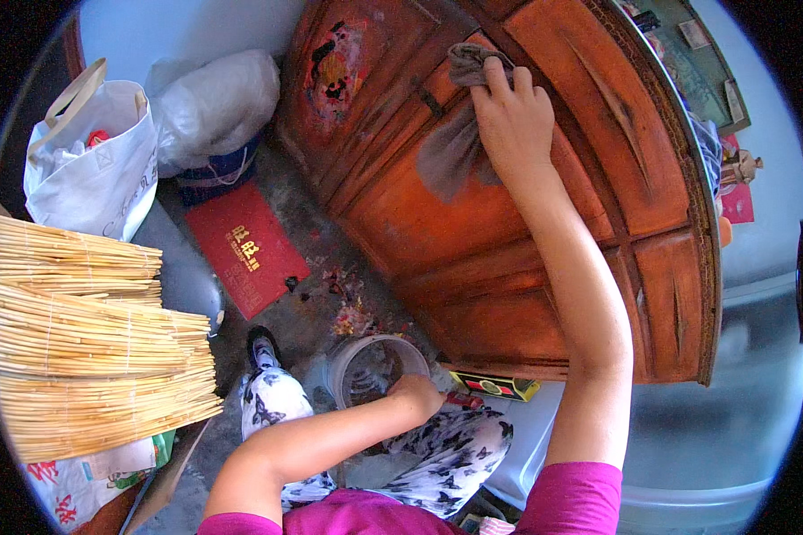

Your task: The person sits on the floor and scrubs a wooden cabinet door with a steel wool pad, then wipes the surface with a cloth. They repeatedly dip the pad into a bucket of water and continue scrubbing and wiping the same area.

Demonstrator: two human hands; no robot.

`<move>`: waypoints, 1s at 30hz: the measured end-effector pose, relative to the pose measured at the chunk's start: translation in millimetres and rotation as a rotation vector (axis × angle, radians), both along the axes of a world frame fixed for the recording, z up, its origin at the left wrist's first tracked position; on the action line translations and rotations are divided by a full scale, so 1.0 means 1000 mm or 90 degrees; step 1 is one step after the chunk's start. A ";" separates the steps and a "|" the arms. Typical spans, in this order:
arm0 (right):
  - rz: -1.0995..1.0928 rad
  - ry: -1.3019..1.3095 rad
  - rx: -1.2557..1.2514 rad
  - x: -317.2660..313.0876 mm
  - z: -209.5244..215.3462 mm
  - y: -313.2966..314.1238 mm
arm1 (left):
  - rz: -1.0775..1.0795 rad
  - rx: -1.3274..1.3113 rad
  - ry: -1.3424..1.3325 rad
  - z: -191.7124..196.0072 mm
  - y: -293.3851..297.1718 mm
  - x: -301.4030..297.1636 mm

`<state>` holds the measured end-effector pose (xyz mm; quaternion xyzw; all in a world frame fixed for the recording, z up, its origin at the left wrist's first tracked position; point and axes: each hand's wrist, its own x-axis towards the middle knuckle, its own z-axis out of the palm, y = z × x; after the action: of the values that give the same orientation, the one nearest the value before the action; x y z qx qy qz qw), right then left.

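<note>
My right hand (514, 129) is up on the front of a reddish-brown wooden cabinet (500, 223), its fingers closed on a dark grey cloth (455, 153). The cloth hangs against a panel, with one bunched end above my fingertips. My left hand (419, 397) is low, curled in beside the rim of a pale bucket (335, 374) and above my knee. Its fingers are mostly hidden. A small red object (464, 400) shows just past it, and I cannot tell if the hand holds it. Water seems to be in the bucket.
Scraps of debris (352, 316) lie on the floor by the cabinet, near a red paper bag (246, 250). Bundled reed stalks (98, 339), a white tote bag (94, 169) and a plastic-wrapped bundle (219, 102) stand at left. A yellow-black box (493, 385) lies below the cabinet.
</note>
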<state>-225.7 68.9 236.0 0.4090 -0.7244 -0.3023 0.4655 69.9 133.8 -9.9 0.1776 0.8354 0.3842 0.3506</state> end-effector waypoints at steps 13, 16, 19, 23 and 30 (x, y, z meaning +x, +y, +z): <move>-0.023 -0.085 -0.070 0.019 -0.102 0.036 | -0.320 -0.227 0.081 -0.002 0.007 -0.002; -0.032 -0.225 -0.063 0.019 -0.151 0.023 | -0.339 -0.254 0.041 -0.014 0.008 0.004; -0.043 -0.333 0.098 0.019 -0.243 0.047 | -0.394 -0.224 0.059 -0.001 0.003 0.005; -0.156 -0.451 0.248 0.041 -0.357 0.081 | -0.288 -0.268 -0.056 -0.027 0.027 -0.008; -0.069 -0.533 0.043 0.085 -0.275 0.093 | -0.190 -0.161 0.094 0.004 -0.013 0.006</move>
<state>-140.4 162.1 -39.3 0.4727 -0.8611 -0.1578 0.1007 75.5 120.9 -6.2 0.2814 0.8650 0.2058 0.3609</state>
